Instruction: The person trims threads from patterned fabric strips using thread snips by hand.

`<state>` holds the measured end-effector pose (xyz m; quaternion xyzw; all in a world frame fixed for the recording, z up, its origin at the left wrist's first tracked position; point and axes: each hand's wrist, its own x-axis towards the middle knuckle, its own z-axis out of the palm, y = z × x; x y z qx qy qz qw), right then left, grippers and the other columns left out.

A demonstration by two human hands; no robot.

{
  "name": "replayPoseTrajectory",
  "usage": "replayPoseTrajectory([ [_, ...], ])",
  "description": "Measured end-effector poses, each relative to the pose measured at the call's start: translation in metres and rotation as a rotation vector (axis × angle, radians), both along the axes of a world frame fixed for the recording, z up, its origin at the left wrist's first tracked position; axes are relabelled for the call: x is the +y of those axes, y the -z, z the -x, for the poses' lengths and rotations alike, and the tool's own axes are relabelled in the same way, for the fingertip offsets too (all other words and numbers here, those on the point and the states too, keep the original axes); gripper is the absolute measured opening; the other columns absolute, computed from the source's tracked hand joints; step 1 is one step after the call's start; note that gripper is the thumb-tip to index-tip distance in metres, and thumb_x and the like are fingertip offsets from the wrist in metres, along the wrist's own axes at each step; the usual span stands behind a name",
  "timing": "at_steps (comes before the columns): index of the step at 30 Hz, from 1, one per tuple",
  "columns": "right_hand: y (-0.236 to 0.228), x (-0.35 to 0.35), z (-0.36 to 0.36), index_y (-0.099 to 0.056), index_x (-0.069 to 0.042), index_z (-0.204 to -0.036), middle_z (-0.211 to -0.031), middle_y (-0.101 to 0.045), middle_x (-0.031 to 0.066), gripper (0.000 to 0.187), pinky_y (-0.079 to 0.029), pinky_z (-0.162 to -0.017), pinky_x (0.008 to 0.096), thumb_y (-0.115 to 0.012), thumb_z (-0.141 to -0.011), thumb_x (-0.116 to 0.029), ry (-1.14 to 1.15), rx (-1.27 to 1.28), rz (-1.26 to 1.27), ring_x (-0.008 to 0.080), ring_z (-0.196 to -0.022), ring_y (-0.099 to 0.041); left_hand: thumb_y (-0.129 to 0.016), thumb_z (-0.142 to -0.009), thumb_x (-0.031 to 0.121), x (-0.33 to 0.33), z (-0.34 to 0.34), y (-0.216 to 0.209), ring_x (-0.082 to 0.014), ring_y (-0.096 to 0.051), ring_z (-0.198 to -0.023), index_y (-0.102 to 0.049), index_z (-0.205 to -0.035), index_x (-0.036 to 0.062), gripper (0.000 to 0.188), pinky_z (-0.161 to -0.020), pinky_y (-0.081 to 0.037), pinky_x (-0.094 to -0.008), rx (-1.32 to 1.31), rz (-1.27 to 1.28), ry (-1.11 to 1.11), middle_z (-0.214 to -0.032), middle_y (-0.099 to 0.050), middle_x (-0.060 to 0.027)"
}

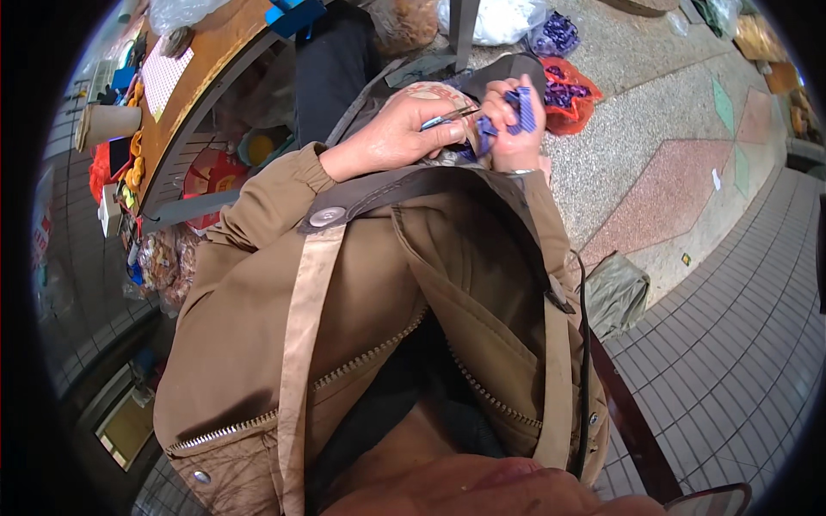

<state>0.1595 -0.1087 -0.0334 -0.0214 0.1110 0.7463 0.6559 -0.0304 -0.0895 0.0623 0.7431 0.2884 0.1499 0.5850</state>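
Just beyond the front of a brown jacket (232, 318), a slim blue-handled cutting tool (443, 120) is gripped by the left hand (387, 133), its handle pinched between thumb and fingers. The metal tip is pointed toward the right hand (514, 138), by which a small piece of purple-blue striped cloth (525, 113) is held, the fingers being curled inward and closed on it. Part of the cloth is left hanging on the side nearest the tool; whether it is touched by the tip cannot be told. Behind the left hand, a pale surface printed in red (439, 89) is partly hidden.

Beyond the right hand, a red bag (578, 120) filled with purple pieces (561, 90) is set on the speckled floor (645, 99). Just past it a purple bundle (555, 34) is seen, with a white plastic bag (503, 21) placed beside it. Lower on the right, a crumpled grey-green sheet (618, 294) is spread near the grey tiles (727, 344).

On the left, the wooden tabletop (225, 39) is occupied by a dotted pale sheet (166, 77) and a dark roll (177, 41), while a blue object (294, 15) is seen at its edge.
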Motion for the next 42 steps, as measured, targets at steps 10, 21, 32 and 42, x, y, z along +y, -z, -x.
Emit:
replayPoseTrajectory([
  [10, 0.003, 0.000, 0.012, -0.047, -0.009, -0.069, -0.070, -0.050, 0.0033, 0.026, -0.028, -0.040, 0.0244, -0.060, -0.090, -0.019, -0.074, -0.112, 0.018, 0.0096, -0.043, -0.037, -0.057, -0.096, 0.024, 0.005, 0.001, 0.009, -0.0046, -0.045, -0.064, -0.064, -0.092, 0.0027, 0.023, -0.060, -0.037, -0.0207, 0.083, 0.230, -0.006, -0.075, -0.055, 0.0037],
  [21, 0.011, -0.007, -0.051, -0.047, -0.010, -0.070, -0.070, -0.051, 0.0005, 0.024, -0.026, -0.039, 0.0235, -0.061, -0.088, -0.018, 0.071, 0.076, -0.104, 0.0072, -0.043, -0.035, -0.056, -0.096, 0.023, 0.012, -0.017, -0.008, -0.0054, -0.045, -0.063, -0.063, -0.095, 0.0011, 0.023, -0.060, -0.039, -0.0234, 0.121, 0.058, 0.077, -0.072, -0.054, 0.0027],
  [32, 0.069, -0.020, -0.095, -0.045, -0.009, -0.072, -0.069, -0.051, -0.0005, 0.026, -0.028, -0.043, 0.0245, -0.064, -0.085, -0.021, 0.297, 0.150, 0.014, 0.0083, -0.044, -0.036, -0.067, -0.081, 0.021, 0.017, -0.094, 0.036, -0.0348, -0.062, -0.078, -0.067, -0.098, 0.0079, 0.021, -0.067, -0.049, -0.0427, 0.076, -0.634, 0.487, -0.082, -0.065, -0.0135],
  [42, 0.065, -0.024, -0.088, -0.047, -0.008, -0.076, -0.075, -0.055, 0.0056, 0.020, -0.028, -0.043, 0.0226, -0.065, -0.083, -0.013, 0.350, -0.158, 0.143, 0.0083, -0.046, -0.038, -0.064, -0.079, 0.011, 0.008, -0.101, 0.062, -0.0295, -0.066, -0.075, -0.065, -0.093, 0.0101, 0.014, -0.067, -0.051, -0.0406, 0.325, -0.644, 0.527, -0.080, -0.067, -0.0128],
])
